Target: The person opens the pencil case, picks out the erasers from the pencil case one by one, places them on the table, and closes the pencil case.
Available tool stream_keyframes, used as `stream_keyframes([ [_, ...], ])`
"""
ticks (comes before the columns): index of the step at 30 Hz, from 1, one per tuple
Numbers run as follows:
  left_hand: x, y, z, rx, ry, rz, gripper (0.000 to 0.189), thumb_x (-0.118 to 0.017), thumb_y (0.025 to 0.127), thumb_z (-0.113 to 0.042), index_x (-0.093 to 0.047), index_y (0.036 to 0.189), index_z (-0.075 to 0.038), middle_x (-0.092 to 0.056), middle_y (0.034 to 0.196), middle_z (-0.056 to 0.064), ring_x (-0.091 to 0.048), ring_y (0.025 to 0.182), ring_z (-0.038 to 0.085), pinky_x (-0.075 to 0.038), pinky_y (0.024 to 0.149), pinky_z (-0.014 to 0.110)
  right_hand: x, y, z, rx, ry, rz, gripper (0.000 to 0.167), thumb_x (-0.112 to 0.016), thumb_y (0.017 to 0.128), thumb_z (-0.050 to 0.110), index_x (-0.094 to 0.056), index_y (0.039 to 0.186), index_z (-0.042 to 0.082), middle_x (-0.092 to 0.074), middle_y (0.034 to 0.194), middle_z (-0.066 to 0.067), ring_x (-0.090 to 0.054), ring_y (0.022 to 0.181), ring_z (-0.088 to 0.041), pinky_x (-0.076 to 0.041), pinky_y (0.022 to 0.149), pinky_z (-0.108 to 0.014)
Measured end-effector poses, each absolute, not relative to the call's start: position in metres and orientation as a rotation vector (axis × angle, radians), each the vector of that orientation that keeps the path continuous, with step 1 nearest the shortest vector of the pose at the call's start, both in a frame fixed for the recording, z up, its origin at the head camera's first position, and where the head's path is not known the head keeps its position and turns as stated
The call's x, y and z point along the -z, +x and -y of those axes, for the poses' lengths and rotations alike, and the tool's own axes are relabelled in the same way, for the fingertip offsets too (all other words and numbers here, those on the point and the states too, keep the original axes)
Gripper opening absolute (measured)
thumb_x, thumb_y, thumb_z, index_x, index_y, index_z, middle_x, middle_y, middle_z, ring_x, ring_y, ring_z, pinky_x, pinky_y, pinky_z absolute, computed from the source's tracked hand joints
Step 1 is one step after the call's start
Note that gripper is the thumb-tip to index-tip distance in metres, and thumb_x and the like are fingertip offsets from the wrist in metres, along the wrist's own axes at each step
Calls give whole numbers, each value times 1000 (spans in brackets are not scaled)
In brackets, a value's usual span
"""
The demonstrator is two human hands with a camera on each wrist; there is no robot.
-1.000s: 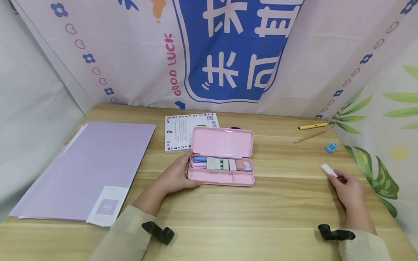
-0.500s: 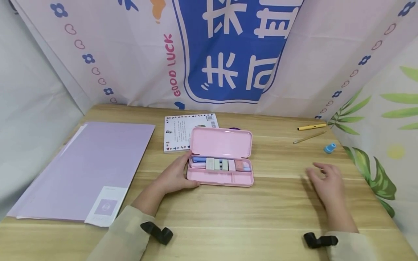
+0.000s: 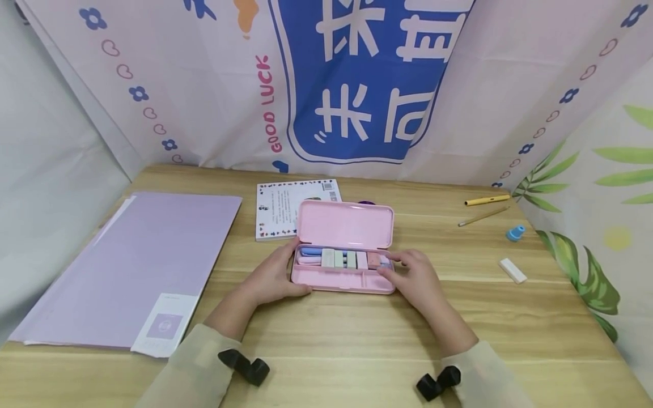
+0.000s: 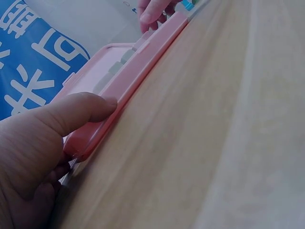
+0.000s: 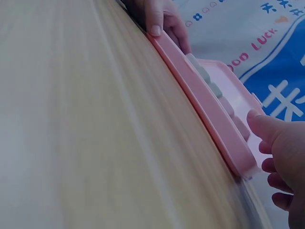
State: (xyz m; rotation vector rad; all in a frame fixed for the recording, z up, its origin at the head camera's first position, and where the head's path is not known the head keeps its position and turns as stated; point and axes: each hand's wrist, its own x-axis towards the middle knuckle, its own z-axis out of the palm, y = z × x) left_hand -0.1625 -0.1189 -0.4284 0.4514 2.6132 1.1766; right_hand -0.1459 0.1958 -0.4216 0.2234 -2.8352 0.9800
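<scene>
A pink pencil case [image 3: 326, 277] lies on the table with its lid raised. Blue and pink pens [image 3: 310, 256] sit in its back compartment, crossed by several pale erasers [image 3: 339, 259] and a reddish one [image 3: 374, 260]. My left hand [image 3: 272, 275] grips the left end of the case; the left wrist view has its thumb [image 4: 93, 107] over the front rim. At the right end, my right hand [image 3: 419, 280] reaches over the case with thumb and fingers apart. Its fingers are loosely bent in the right wrist view, with nothing visible between them and the thumb [image 5: 262, 123].
A white eraser [image 3: 512, 271], a light blue cone-shaped piece [image 3: 516, 233], a pencil [image 3: 483, 216] and a yellow pen [image 3: 487, 200] lie at the right. Behind the case is a booklet [image 3: 275, 207]. Large purple folders [image 3: 148, 260] cover the left side.
My right hand has let go of the white eraser on the right of the table and moved left to the pencil case. My left hand stays on the case.
</scene>
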Motion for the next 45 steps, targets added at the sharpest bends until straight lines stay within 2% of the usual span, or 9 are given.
stream_keyframes([
  [4,429,-162,119,-1188,460,-2611,121,-86,69,-37,-10,158,-8,-22,162,17,-24,149,33,-25,121,50,423,-152,-185,-951,269,2818,38,-78,82,32,-73,110,7,-67,104,-12,-58,103,-31,-47,90,-46],
  [10,427,-162,117,-1179,475,-2624,121,-86,69,-38,-10,158,-7,-23,162,17,-25,149,34,-25,121,50,421,-157,-183,-914,263,2810,34,-78,83,30,-74,108,7,-68,102,-11,-59,101,-31,-48,90,-46],
  [17,426,-163,116,-1174,478,-2618,120,-86,70,-39,-11,158,-6,-23,161,19,-25,149,35,-25,121,51,417,-154,-184,-891,300,2858,32,-69,91,32,-74,113,9,-72,111,-12,-59,112,-33,-46,99,-49],
  [21,428,-162,117,-1160,480,-2620,120,-85,70,-40,-11,158,-6,-23,161,19,-25,149,35,-25,120,52,416,-151,-184,-867,290,2893,37,-65,92,32,-71,117,5,-70,119,-16,-58,119,-35,-44,105,-51],
  [28,428,-162,118,-1167,478,-2624,119,-85,70,-39,-12,157,-5,-23,161,20,-25,149,36,-25,120,52,416,-151,-180,-860,234,2926,45,-72,87,32,-69,121,3,-68,121,-18,-58,119,-37,-44,105,-51],
  [36,428,-162,117,-1160,474,-2632,119,-86,69,-39,-13,157,-5,-24,161,20,-26,148,35,-25,120,51,412,-149,-185,-948,206,2900,38,-71,87,19,-69,121,2,-68,116,-18,-61,104,-32,-51,93,-48],
  [39,428,-162,118,-1153,479,-2637,119,-86,69,-40,-13,157,-4,-24,160,21,-26,148,36,-26,120,51,410,-147,-191,-945,215,2913,39,-71,87,16,-67,123,1,-67,117,-19,-62,106,-33,-50,95,-49],
  [45,429,-163,119,-1159,466,-2628,119,-86,70,-41,-13,157,-5,-24,160,20,-26,148,36,-26,120,52,409,-147,-201,-939,153,2995,40,-69,88,17,-66,124,-1,-65,107,-15,-58,95,-26,-49,86,-42],
])
